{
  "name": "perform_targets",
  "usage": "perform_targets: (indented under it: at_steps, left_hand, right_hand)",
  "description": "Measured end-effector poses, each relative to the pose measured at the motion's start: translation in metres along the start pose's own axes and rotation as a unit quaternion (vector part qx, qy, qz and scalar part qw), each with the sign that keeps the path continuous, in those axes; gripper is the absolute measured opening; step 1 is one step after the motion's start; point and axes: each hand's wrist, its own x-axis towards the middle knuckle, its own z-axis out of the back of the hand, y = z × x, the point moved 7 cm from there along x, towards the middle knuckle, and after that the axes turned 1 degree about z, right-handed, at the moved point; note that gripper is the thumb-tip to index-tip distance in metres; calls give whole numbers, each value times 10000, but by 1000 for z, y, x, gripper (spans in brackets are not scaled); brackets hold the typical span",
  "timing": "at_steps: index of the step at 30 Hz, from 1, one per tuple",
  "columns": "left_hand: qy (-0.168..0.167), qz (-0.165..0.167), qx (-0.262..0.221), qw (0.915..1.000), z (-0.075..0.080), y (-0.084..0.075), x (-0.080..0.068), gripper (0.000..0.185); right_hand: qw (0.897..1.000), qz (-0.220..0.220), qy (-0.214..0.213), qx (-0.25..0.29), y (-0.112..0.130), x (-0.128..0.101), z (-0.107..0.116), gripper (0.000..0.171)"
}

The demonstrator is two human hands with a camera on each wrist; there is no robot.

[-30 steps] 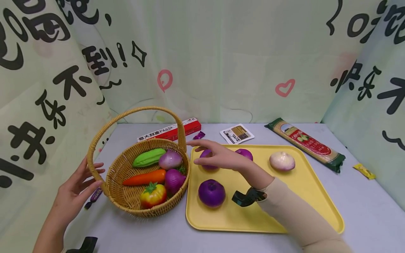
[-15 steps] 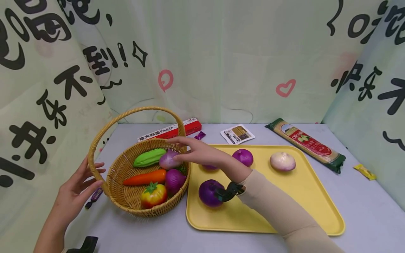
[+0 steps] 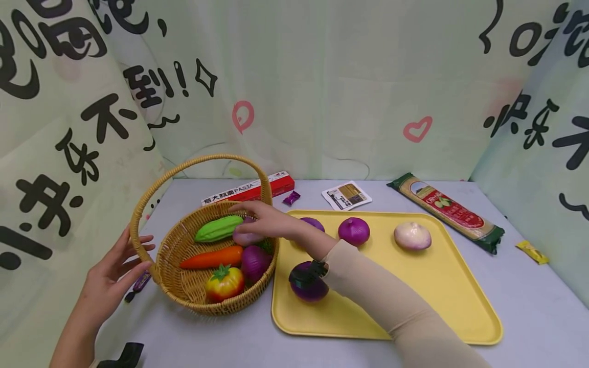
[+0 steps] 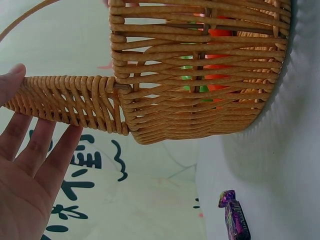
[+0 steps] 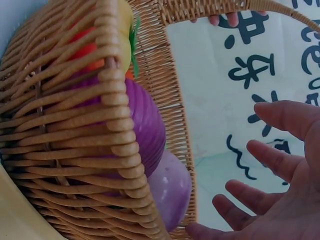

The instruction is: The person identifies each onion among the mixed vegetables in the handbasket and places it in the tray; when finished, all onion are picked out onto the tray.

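Light was bright, soft and even, seemingly from overhead, though no lamp showed. Shadows were faint: a pale one lay under the wicker basket (image 3: 216, 286) at 6 o'clock and along the yellow tray (image 3: 460, 306). The head view bowed outward at its edges. Both wrist views were close, with the right hand (image 5: 280, 200) slightly soft and bluish.
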Motion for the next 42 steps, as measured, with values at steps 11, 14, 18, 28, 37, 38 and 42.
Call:
perform_targets:
  at_steps: [11, 14, 18, 28, 37, 38, 42]
  left_hand:
    - [20, -79, -52, 10000, 0, -1, 0, 86]
    - [18, -78, -43, 10000, 0, -1, 0, 85]
    - [23, -80, -48, 10000, 0, -2, 0, 85]
    - [30, -80, -110, 9999, 0, -1, 0, 85]
    - [28, -119, -116, 9999, 1, -1, 1, 86]
    - [27, -126, -111, 9999, 1, -1, 1, 86]
    - [25, -169, -110, 9998, 1, -2, 1, 87]
  right_hand:
    - [9988, -371, -284, 133, -16, 17, -4, 51]
    - [9977, -493, -375, 274, -17, 20, -4, 53]
    - [9953, -604, -536, 529, -17, 23, -2, 54]
    - [9804, -1284, -664, 1338, -28, 26, -3, 54]
    - [9670, -2114, -351, 1377, -38, 27, -12, 65]
    - [9637, -2170, -380, 1506, -39, 28, -13, 66]
    - [9529, -2231, -505, 1992, -39, 29, -12, 64]
